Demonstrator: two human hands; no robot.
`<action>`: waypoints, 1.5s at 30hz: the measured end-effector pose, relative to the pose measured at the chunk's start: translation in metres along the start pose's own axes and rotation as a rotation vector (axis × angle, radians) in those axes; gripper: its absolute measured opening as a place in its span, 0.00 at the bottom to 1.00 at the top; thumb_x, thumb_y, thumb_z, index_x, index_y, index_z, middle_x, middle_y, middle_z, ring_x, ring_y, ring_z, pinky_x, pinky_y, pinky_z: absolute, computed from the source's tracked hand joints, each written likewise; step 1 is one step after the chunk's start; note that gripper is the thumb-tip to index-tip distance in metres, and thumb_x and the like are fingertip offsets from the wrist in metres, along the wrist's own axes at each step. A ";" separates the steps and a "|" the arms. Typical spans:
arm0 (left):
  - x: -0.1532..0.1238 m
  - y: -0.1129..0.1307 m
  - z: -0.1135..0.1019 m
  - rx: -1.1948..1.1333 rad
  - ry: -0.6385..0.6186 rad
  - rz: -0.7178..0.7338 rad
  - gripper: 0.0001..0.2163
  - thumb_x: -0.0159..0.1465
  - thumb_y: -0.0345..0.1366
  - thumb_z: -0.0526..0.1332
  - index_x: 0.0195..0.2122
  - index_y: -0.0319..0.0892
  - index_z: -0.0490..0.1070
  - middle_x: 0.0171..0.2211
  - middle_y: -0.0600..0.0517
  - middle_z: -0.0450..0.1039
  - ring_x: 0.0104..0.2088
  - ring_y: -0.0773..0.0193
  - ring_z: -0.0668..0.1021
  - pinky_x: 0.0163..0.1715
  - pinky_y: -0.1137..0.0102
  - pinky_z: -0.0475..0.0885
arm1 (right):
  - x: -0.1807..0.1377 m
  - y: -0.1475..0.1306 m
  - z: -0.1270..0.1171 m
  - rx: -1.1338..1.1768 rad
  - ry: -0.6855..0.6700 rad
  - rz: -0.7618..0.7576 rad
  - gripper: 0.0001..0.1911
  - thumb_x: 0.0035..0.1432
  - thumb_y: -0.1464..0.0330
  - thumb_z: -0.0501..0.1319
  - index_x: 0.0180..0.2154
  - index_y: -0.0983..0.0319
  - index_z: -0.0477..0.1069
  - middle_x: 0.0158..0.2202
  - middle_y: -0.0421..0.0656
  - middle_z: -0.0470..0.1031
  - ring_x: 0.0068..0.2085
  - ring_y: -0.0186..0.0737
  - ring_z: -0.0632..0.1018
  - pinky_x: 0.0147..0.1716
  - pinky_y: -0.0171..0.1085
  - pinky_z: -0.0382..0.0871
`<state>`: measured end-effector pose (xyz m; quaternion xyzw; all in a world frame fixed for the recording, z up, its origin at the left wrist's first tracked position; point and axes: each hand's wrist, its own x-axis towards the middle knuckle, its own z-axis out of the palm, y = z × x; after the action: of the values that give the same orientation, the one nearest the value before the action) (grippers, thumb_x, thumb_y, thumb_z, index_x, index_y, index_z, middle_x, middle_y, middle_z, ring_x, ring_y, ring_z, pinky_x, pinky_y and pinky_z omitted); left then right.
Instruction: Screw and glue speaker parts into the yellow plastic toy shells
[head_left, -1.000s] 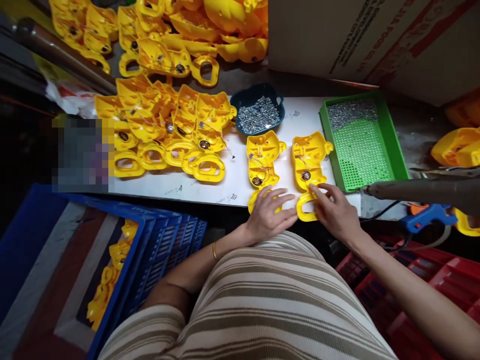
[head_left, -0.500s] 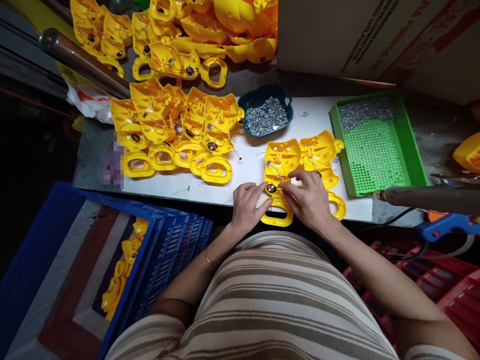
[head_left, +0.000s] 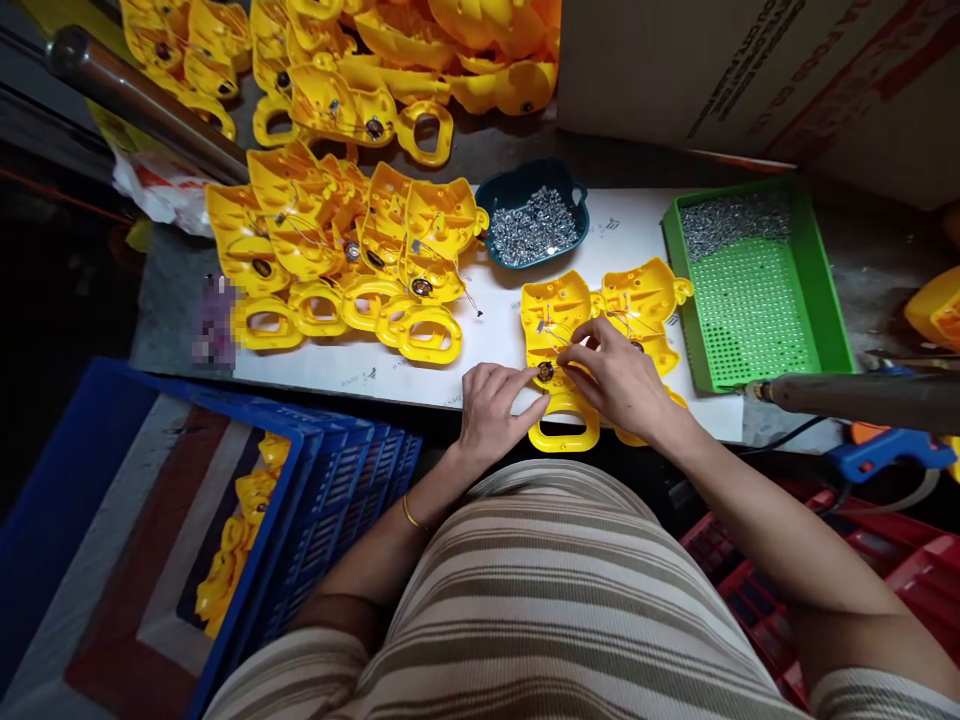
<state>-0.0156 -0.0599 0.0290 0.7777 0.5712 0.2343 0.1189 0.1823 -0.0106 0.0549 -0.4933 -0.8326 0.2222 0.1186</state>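
A yellow plastic shell half (head_left: 559,300) lies inside-up in front of me, with thin wires, a round black speaker (head_left: 544,372) and a looped handle at its near end. My left hand (head_left: 495,408) grips the shell's left edge, index finger beside the speaker and thumb by the handle. My right hand (head_left: 619,380) is over the shell's right side, its thumb and fingers pinched near the wires; whatever is between the tips is too small to make out. A second yellow shell half (head_left: 641,295) adjoins it on the right, partly behind my right hand.
A dark bowl (head_left: 491,235) of small screws stands behind the shell. On the right is a green basket (head_left: 814,290) holding more small metal parts. Several wired yellow shells (head_left: 307,235) lie to the left. A blue crate (head_left: 300,440) and a blue glue gun (head_left: 889,455) flank me.
The shell has turned slightly, its handle end shifting right. My right hand has moved a little with its fingers still pinched; my left hand stays at the shell's edge.
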 end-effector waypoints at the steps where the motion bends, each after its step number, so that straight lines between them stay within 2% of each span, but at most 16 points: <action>1: 0.004 0.001 -0.001 0.002 0.019 -0.006 0.14 0.62 0.43 0.64 0.47 0.44 0.76 0.36 0.49 0.77 0.40 0.58 0.73 0.42 0.64 0.64 | 0.000 0.000 -0.002 0.033 0.009 -0.004 0.09 0.63 0.66 0.56 0.42 0.58 0.74 0.46 0.47 0.68 0.40 0.39 0.72 0.24 0.33 0.55; 5: 0.022 0.006 0.001 -0.089 0.039 -0.002 0.14 0.61 0.39 0.65 0.47 0.41 0.75 0.36 0.49 0.75 0.39 0.60 0.72 0.40 0.67 0.68 | 0.003 -0.005 -0.011 0.064 -0.002 -0.051 0.10 0.63 0.67 0.56 0.43 0.60 0.74 0.44 0.48 0.70 0.38 0.39 0.72 0.25 0.34 0.58; 8: 0.032 0.010 0.004 -0.201 0.017 -0.023 0.08 0.60 0.33 0.64 0.41 0.41 0.77 0.32 0.49 0.75 0.37 0.61 0.73 0.38 0.67 0.69 | 0.006 -0.010 -0.015 0.047 0.000 -0.079 0.10 0.63 0.67 0.56 0.41 0.60 0.74 0.43 0.47 0.71 0.38 0.40 0.73 0.25 0.34 0.59; 10: 0.035 0.011 0.004 -0.329 0.002 -0.096 0.05 0.59 0.32 0.64 0.36 0.41 0.78 0.30 0.50 0.75 0.35 0.62 0.74 0.37 0.68 0.70 | 0.006 -0.012 -0.016 0.066 0.035 -0.102 0.10 0.64 0.67 0.55 0.41 0.60 0.74 0.42 0.47 0.72 0.39 0.41 0.73 0.26 0.35 0.62; 13: 0.037 0.014 0.001 -0.705 -0.031 -0.365 0.04 0.57 0.35 0.66 0.32 0.41 0.79 0.29 0.52 0.76 0.31 0.65 0.75 0.33 0.70 0.71 | 0.003 -0.013 -0.016 0.175 0.190 -0.110 0.10 0.64 0.67 0.54 0.45 0.60 0.71 0.44 0.48 0.71 0.42 0.42 0.74 0.33 0.37 0.69; 16: 0.040 0.017 -0.005 -1.121 -0.072 -0.697 0.11 0.53 0.41 0.70 0.31 0.39 0.78 0.27 0.53 0.76 0.27 0.70 0.75 0.28 0.75 0.70 | -0.007 -0.018 -0.010 0.303 0.418 -0.055 0.09 0.64 0.67 0.55 0.44 0.59 0.70 0.41 0.47 0.72 0.42 0.41 0.75 0.36 0.38 0.72; 18: 0.041 0.020 -0.008 -1.303 -0.067 -0.832 0.14 0.49 0.43 0.73 0.29 0.38 0.78 0.25 0.55 0.75 0.23 0.74 0.73 0.25 0.79 0.68 | -0.013 -0.023 -0.003 0.336 0.468 -0.030 0.07 0.63 0.67 0.57 0.41 0.58 0.71 0.38 0.45 0.72 0.41 0.40 0.76 0.38 0.38 0.73; 20: 0.041 0.022 -0.009 -1.405 -0.050 -0.896 0.15 0.46 0.43 0.75 0.29 0.38 0.76 0.23 0.57 0.73 0.21 0.78 0.71 0.22 0.82 0.65 | -0.018 -0.028 0.005 0.344 0.445 -0.011 0.08 0.63 0.66 0.58 0.43 0.58 0.72 0.39 0.45 0.73 0.42 0.40 0.77 0.39 0.39 0.74; 25: 0.039 0.028 -0.007 -1.448 -0.018 -0.927 0.17 0.45 0.44 0.75 0.29 0.37 0.75 0.23 0.57 0.72 0.22 0.78 0.71 0.22 0.82 0.66 | -0.019 -0.029 0.017 0.431 0.422 0.001 0.10 0.63 0.66 0.58 0.45 0.60 0.72 0.40 0.46 0.75 0.39 0.38 0.78 0.39 0.36 0.75; 29: 0.036 0.026 -0.005 -1.462 -0.059 -0.935 0.17 0.47 0.44 0.75 0.30 0.37 0.76 0.23 0.57 0.72 0.22 0.77 0.72 0.22 0.81 0.67 | -0.017 -0.023 0.017 0.474 0.361 0.010 0.10 0.62 0.64 0.59 0.45 0.59 0.73 0.38 0.45 0.75 0.37 0.37 0.79 0.38 0.37 0.75; 33: 0.033 0.015 -0.003 -1.334 -0.075 -0.866 0.20 0.51 0.50 0.71 0.32 0.36 0.78 0.24 0.53 0.74 0.21 0.75 0.73 0.20 0.80 0.69 | -0.018 -0.018 0.018 0.468 0.320 0.063 0.11 0.62 0.63 0.59 0.43 0.59 0.74 0.38 0.45 0.75 0.35 0.37 0.78 0.33 0.35 0.73; 37: 0.034 0.000 -0.004 -1.199 0.022 -0.785 0.21 0.54 0.51 0.69 0.33 0.35 0.78 0.26 0.50 0.76 0.20 0.74 0.73 0.17 0.80 0.67 | -0.021 -0.016 0.020 0.367 0.262 0.132 0.11 0.62 0.62 0.59 0.42 0.60 0.74 0.38 0.44 0.75 0.31 0.35 0.76 0.28 0.34 0.68; 40: 0.036 -0.006 -0.005 -1.325 0.134 -0.859 0.18 0.55 0.49 0.68 0.34 0.36 0.77 0.27 0.51 0.76 0.20 0.75 0.73 0.17 0.80 0.66 | -0.022 -0.016 0.020 0.202 0.221 0.207 0.12 0.62 0.60 0.58 0.42 0.59 0.75 0.39 0.42 0.76 0.30 0.34 0.75 0.25 0.34 0.61; 43: 0.036 -0.006 -0.003 -1.494 0.135 -0.918 0.16 0.57 0.43 0.67 0.42 0.39 0.75 0.34 0.50 0.78 0.25 0.73 0.77 0.24 0.79 0.70 | -0.018 -0.018 0.021 0.065 0.183 0.285 0.13 0.63 0.58 0.57 0.42 0.57 0.75 0.39 0.42 0.77 0.31 0.35 0.75 0.23 0.34 0.53; 45: 0.034 -0.004 0.001 -1.509 0.123 -0.870 0.19 0.57 0.39 0.66 0.50 0.42 0.72 0.40 0.49 0.78 0.32 0.71 0.79 0.31 0.77 0.72 | -0.015 -0.019 0.023 0.014 0.162 0.317 0.14 0.63 0.58 0.57 0.43 0.56 0.76 0.39 0.42 0.77 0.33 0.37 0.76 0.22 0.35 0.50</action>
<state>-0.0104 -0.0268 0.0338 0.1901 0.5153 0.5253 0.6499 0.1655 -0.0373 0.0442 -0.6337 -0.7306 0.2035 0.1524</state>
